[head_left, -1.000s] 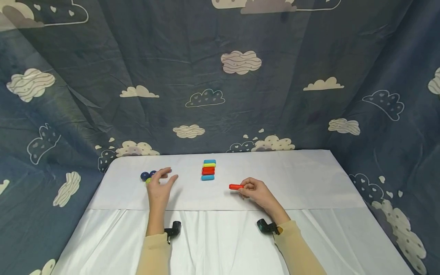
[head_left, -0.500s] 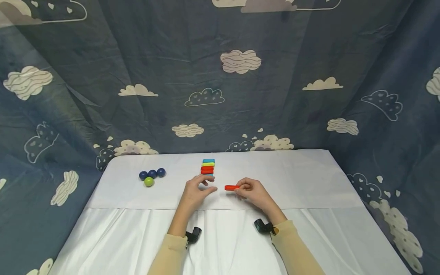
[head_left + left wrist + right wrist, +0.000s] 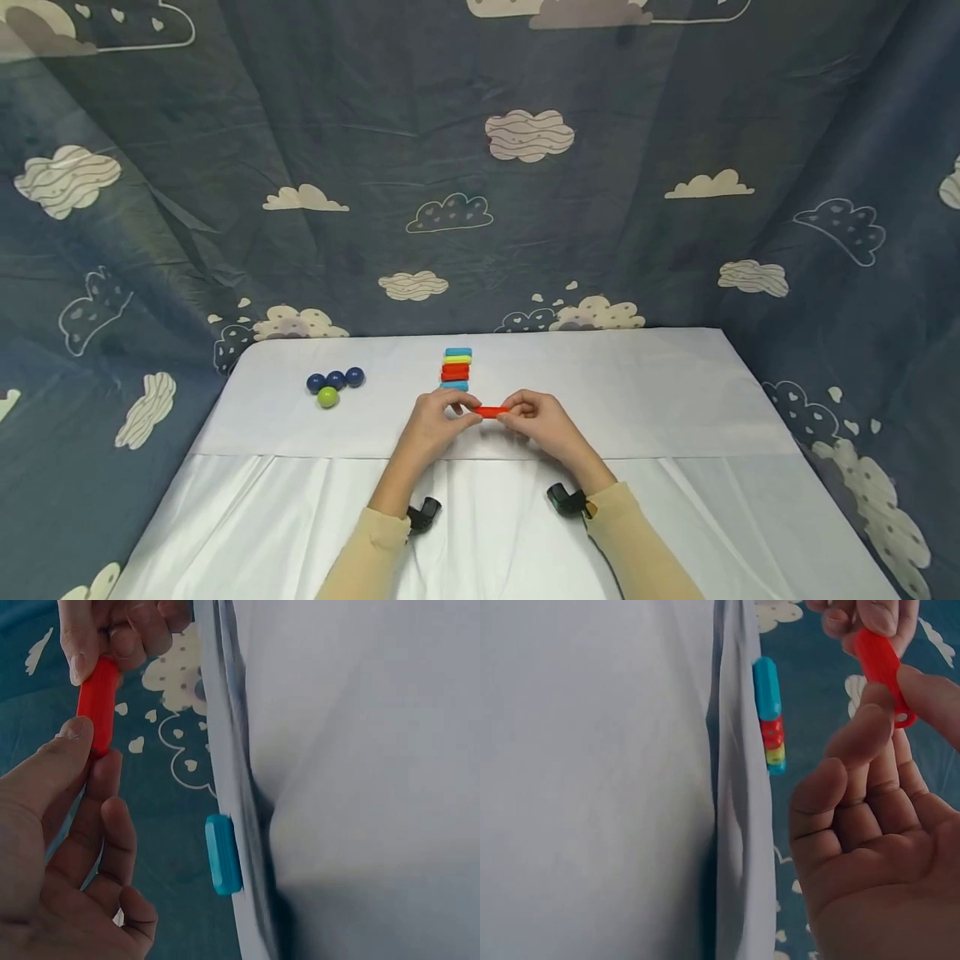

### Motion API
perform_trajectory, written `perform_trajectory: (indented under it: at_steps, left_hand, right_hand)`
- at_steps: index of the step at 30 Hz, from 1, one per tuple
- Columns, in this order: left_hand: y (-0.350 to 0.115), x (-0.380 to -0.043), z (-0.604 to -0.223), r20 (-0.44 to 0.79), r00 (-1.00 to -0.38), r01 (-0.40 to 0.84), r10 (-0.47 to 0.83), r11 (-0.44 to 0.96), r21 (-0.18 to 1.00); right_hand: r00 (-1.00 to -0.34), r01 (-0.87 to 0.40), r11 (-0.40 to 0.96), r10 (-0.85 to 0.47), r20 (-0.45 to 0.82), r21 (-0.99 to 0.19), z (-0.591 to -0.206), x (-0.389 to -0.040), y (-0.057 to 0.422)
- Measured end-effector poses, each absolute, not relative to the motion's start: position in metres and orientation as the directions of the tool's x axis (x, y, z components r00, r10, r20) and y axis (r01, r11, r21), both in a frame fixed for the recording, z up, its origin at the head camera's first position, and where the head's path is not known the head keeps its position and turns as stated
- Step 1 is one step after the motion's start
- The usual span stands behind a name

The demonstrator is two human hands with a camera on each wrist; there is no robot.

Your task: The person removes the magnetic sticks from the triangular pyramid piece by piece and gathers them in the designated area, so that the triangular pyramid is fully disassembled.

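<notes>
In the head view, a short red faceted stick (image 3: pixel 492 412) is held level between the two hands. My left hand (image 3: pixel 433 423) pinches its left end between thumb and forefinger. At the other end, my right hand (image 3: pixel 542 422) grips it the same way. The right wrist view shows a small holed tab on the red stick (image 3: pixel 879 660) at the right-hand end. Just beyond the left fingertips lies a blue stick (image 3: pixel 454 386), first of a row with red sticks (image 3: pixel 454 372), a yellow-green stick (image 3: pixel 457 360) and a farther blue stick (image 3: pixel 458 352).
Toward the table's left, three dark blue balls (image 3: pixel 335 380) sit in a line with a green ball (image 3: pixel 327 397) in front. A white cloth covers the table (image 3: pixel 622 392). Behind it hangs a dark curtain (image 3: pixel 585 225) with cloud prints.
My left hand has moved right from beside the balls and now pinches the red stick's left end. The right hand has shifted slightly left, still holding the stick.
</notes>
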State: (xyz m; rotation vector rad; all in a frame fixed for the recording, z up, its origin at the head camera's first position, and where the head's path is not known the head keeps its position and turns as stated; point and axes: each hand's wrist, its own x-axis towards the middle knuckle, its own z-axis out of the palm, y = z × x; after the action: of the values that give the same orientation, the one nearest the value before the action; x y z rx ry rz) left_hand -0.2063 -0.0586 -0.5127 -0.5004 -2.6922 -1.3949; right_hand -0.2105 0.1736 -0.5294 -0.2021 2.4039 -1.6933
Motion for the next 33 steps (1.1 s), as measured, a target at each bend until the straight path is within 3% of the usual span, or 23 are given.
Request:
perform_trajectory:
  at_steps: [11, 20, 33]
  left_hand:
    - [-0.081, -0.222, -0.51, 0.161, -0.977, 0.21, 0.137, 0.548, 0.81]
    - [-0.091, -0.237, -0.524, 0.114, -0.993, 0.094, 0.001, 0.568, 0.817]
    - [-0.096, -0.245, -0.54, 0.102, -0.995, 0.073, -0.02, 0.571, 0.818]
  right_hand:
    - [-0.966, 0.007, 0.394, -0.235, -0.108, -0.919, -0.516, -0.232, 0.144]
    - [-0.986, 0.001, 0.485, -0.146, -0.082, -0.875, -0.526, -0.249, 0.117]
    - [-0.99, 0.068, 0.526, -0.068, -0.122, -0.848, -0.539, -0.257, 0.102]
